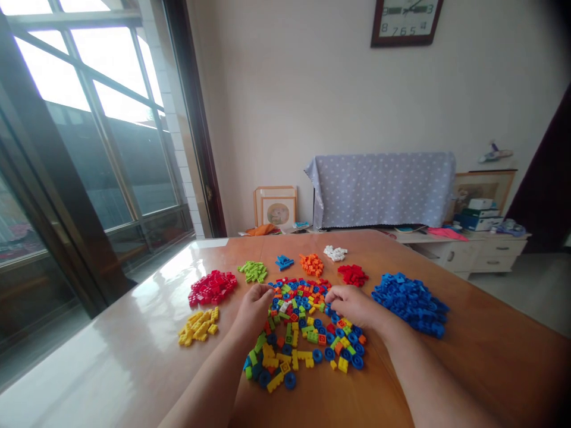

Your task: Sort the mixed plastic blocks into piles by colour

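Wall (276, 107): pale, dark-framed clock (407, 27) hung high
Windows (109, 59): bright daylight coming in on my left
Cabinet (486, 261): low, whitish, with drawers (502, 249)

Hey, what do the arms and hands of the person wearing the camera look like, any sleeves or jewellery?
Both the left hand and right hand are ungloved. The left forearm and right forearm are bare down to the picture's edge, with no sleeve, watch or bracelet showing. I can't make out any rings.
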The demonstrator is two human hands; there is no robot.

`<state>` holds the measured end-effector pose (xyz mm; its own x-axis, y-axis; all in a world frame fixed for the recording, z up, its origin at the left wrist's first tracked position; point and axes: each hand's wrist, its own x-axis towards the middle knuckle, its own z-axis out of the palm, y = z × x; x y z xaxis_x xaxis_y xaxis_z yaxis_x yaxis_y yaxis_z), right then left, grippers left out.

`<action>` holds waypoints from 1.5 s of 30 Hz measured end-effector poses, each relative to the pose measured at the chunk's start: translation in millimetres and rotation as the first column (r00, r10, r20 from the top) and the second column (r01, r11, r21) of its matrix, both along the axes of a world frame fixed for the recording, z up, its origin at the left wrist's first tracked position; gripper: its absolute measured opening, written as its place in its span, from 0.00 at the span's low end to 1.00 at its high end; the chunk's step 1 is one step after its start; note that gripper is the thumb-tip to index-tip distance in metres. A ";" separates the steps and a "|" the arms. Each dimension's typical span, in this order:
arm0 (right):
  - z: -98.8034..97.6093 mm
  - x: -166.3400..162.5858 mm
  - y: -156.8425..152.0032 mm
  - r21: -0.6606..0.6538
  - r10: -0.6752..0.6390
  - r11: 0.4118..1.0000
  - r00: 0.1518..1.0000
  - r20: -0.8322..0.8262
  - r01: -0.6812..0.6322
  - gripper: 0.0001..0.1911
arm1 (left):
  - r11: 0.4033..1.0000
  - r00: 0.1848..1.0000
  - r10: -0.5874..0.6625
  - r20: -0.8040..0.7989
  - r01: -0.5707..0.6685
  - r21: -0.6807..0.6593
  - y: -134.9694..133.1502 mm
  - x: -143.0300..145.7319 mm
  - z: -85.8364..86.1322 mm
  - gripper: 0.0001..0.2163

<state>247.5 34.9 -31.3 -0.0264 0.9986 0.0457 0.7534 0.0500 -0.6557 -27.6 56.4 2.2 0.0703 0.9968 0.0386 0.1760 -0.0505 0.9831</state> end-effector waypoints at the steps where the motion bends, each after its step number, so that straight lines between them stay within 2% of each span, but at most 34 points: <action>1: -1.2 -0.2 0.6 0.009 -0.025 1.000 1.000 0.012 0.025 0.14 | 1.000 1.000 -0.001 -0.002 0.001 0.004 -0.6 0.0 0.5 0.16; 4: -2.6 -1.0 1.1 0.025 -0.085 0.996 0.992 0.095 0.083 0.11 | 1.000 1.000 -0.003 -0.003 0.003 0.008 -2.6 0.3 2.5 0.16; 7: 0.1 -5.3 -1.2 0.026 -0.075 0.997 0.984 0.164 0.072 0.08 | 1.000 1.000 -0.010 -0.003 0.010 0.011 -3.4 0.9 4.0 0.16; 12: 7.5 -16.6 -7.0 0.013 -0.050 0.999 0.960 0.275 0.048 0.08 | 1.000 0.999 -0.007 -0.034 0.007 0.006 -4.3 2.2 4.9 0.18; 17: 8.9 -15.2 -7.1 0.023 -0.019 1.000 0.963 0.268 0.014 0.06 | 1.000 0.999 -0.016 -0.030 0.016 -0.012 -8.3 3.8 9.4 0.19; 22: 9.2 -6.5 -6.1 0.019 -0.060 0.998 0.972 0.228 0.057 0.07 | 0.999 1.000 0.000 -0.012 -0.001 -0.038 -9.6 3.5 13.5 0.19; 29: 14.6 -19.9 -12.9 -0.023 -0.029 0.999 0.949 0.315 0.038 0.09 | 1.000 0.999 -0.017 -0.034 0.017 -0.015 -7.8 2.0 11.2 0.19; 35: 12.6 -19.8 -10.9 0.011 0.032 0.999 0.961 0.275 -0.037 0.05 | 1.000 1.000 -0.004 -0.027 0.004 0.009 -8.1 1.3 13.5 0.20; 37: 11.4 -7.6 -7.6 0.055 -0.044 0.998 0.971 0.235 0.032 0.05 | 1.000 1.000 -0.003 -0.017 0.003 -0.007 -7.9 0.9 14.2 0.20; 39: 11.8 10.5 -4.7 0.108 -0.180 0.981 0.960 0.214 0.159 0.05 | 1.000 1.000 -0.001 -0.007 0.001 -0.014 -7.3 0.3 14.0 0.20; 43: 16.5 53.9 -4.2 0.220 -0.445 0.890 0.866 0.228 0.400 0.08 | 1.000 1.000 -0.004 0.018 0.004 -0.007 -5.8 -1.0 11.8 0.21; 45: 18.4 73.0 -6.4 0.214 -0.533 0.845 0.805 0.260 0.490 0.08 | 1.000 1.000 -0.005 0.013 0.005 -0.001 -5.2 -1.7 10.6 0.22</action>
<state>320.5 28.4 -12.9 0.4530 0.8556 0.2504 0.8500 -0.3299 -0.4106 -29.3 51.2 12.8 0.0749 0.9965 0.0382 0.1632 -0.0500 0.9853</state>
